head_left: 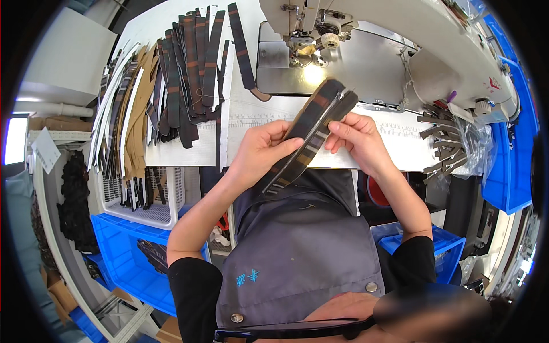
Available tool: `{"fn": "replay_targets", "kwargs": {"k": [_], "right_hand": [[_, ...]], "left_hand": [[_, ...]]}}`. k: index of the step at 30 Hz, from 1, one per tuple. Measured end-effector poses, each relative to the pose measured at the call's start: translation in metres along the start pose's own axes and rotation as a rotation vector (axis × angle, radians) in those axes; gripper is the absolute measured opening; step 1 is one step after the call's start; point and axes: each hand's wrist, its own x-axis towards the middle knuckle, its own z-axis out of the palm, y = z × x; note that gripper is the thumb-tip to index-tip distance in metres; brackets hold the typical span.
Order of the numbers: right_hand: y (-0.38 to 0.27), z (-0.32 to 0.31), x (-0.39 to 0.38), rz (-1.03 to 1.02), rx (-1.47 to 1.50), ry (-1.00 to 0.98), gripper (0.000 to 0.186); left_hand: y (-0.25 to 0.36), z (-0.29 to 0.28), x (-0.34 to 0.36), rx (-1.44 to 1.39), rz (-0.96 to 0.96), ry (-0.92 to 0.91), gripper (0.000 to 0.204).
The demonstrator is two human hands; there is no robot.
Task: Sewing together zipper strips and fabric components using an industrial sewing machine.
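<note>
In front of the sewing machine (457, 51), my two hands hold a dark plaid fabric strip (311, 117) on a slant over the table's front edge. It looks folded or doubled lengthwise, with a pale line between the layers; whether it is one piece or two I cannot tell. My left hand (260, 151) pinches its left side, thumb on top. Fingertips of my right hand (360, 140) are closed on its right edge, by the grey and tan stripes. The lower end hangs over my grey apron (297, 246).
Several plaid strips (194, 68) lie at the table's back left, beside brown and white strips (134, 120) hanging over the edge above a white basket (171, 211). Small dark pieces (446, 140) lie at right by a plastic bag (477, 143). Blue bins (126, 257) stand below.
</note>
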Motion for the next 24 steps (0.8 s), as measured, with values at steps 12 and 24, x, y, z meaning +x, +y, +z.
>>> {"fn": "replay_targets", "kwargs": {"k": [12, 24], "right_hand": [[-0.047, -0.014, -0.023, 0.058, -0.666, -0.201, 0.027], [-0.007, 0.024, -0.026, 0.091, 0.281, -0.028, 0.018]], "left_hand": [[-0.010, 0.032, -0.020, 0.861, 0.755, -0.069, 0.017], [-0.005, 0.021, -0.035, 0.694, 0.154, 0.025, 0.018]]}}
